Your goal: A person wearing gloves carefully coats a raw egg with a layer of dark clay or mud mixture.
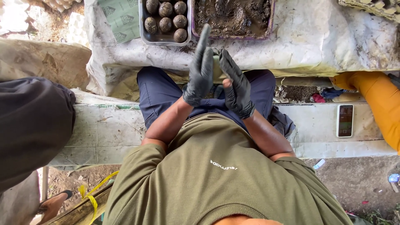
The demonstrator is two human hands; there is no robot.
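Gloves of black rubber cover both of your hands, which meet above your lap, just short of the table's near edge. Your left hand [201, 68] stands almost upright with its fingers stretched straight and pressed flat against a pale grey-green lump [218, 66] that is caught between the two palms. Your right hand [237, 85] leans in from the other side, fingers together and lightly curved over the lump, with a bare patch of skin showing through a tear near the thumb. So neither hand is closed in a fist: both are flat, squeezing the lump between them, and only a narrow strip of it shows at the top of the gap. Ahead of your hands, on the table [316, 37], which is draped in a soiled white sheet, sits a grey tray [143, 25] holding mud-coated round balls [166, 24] in rows. Touching that tray on its right is a purple-rimmed tray [273, 18] filled with wet dark mud. You sit on a pale bench [108, 129] in dark blue trousers and an olive shirt. On the bench to your right lies a phone [345, 121] with its screen lit, well apart from your hands. Beyond it is another person's orange sleeve [381, 104], and at your left a person in dark grey clothing [31, 125].
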